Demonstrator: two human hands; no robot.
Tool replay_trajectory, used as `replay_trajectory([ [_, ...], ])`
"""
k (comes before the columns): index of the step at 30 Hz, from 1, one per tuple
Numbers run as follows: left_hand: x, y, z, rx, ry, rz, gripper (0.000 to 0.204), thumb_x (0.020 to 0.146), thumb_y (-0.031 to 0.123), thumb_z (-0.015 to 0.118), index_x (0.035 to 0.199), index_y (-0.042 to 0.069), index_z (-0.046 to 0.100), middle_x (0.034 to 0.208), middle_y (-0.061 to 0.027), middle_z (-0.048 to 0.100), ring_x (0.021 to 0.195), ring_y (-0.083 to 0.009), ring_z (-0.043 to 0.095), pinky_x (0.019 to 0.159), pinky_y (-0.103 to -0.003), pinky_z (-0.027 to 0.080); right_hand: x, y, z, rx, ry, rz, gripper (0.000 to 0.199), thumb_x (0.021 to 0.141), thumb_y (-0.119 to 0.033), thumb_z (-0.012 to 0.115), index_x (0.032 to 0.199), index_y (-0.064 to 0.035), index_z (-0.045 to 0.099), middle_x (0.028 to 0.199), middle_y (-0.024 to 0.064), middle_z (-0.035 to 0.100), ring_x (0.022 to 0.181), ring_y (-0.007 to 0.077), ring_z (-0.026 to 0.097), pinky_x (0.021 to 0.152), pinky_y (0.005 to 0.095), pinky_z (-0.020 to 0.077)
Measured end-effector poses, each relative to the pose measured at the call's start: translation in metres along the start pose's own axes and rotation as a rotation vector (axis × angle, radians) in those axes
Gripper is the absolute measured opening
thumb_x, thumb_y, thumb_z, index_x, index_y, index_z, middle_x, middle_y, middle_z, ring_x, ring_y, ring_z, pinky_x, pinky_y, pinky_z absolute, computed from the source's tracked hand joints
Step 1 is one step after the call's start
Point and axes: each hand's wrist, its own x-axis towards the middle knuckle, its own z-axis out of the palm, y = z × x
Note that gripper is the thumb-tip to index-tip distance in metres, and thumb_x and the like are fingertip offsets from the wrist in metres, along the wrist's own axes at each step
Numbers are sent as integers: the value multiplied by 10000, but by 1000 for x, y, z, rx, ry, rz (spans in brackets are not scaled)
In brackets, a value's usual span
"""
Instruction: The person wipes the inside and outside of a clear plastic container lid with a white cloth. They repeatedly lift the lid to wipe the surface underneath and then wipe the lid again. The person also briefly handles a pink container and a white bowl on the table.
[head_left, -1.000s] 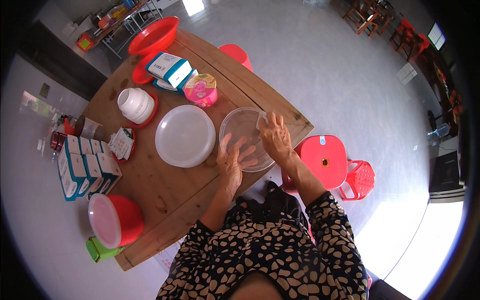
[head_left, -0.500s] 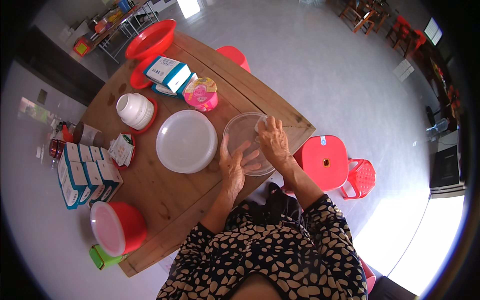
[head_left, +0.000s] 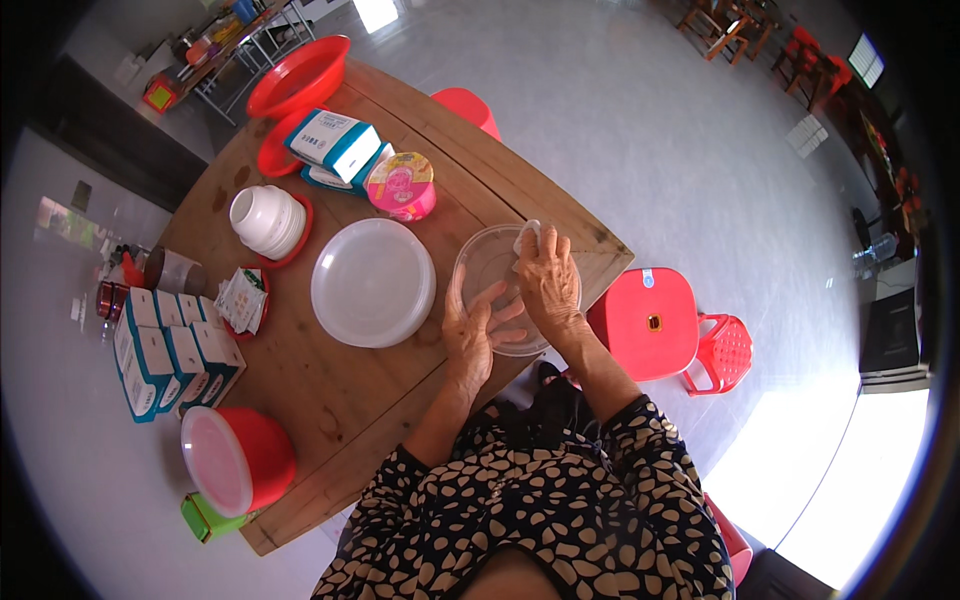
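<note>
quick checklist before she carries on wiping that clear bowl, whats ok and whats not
1. Left hand steadying the clear bowl: ok, its palm lies flat on the near rim.
2. Right hand has the wipe: ok, a white wad shows at its fingertips inside the bowl.
3. Bowl fully on the table: not ok, its near edge looks to hang over the table edge.
4. Room beside the bowl: ok, the white lid lies to its left, apart from it.
5. Pink cup out of the way: ok, it stands farther back, apart from the bowl.
6. Bowl clean: cannot tell.
</note>
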Motion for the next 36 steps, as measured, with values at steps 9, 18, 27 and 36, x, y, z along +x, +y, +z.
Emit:
replay_trajectory([
  [9,0,1,-6,-44,-70,-15,817,904,254,601,1473,166,20,1261,-214,500,947,-311,647,620,-406,610,6,-16,11,305,-16,37,511,677,-66,650,1156,38,506,1124,214,470,980,384,484,825,423,473],
  [18,4,-14,-23,-111,-61,38,652,881,55,567,1428,144,224,1319,-136,441,1113,-230,553,744,-370,595,-6,-9,0,694,-228,-494,476,660,-44,678,1130,-65,600,1214,163,509,1084,384,474,935,418,439],
  [27,-3,5,-15,-214,-158,-59,800,866,-35,485,1480,236,51,1446,-193,293,1175,-307,514,857,-470,544,-1,-5,6,297,-46,-98,523,617,-100,711,1125,-62,594,1174,173,502,993,368,499,875,409,454],
  [36,1,4,-16,-199,-202,-61,746,934,522,432,1481,240,9,1461,-173,275,1247,-346,435,887,-493,507,-3,-9,2,479,37,-23,424,727,-49,625,1145,-112,601,1202,168,477,1034,377,466,859,451,459],
])
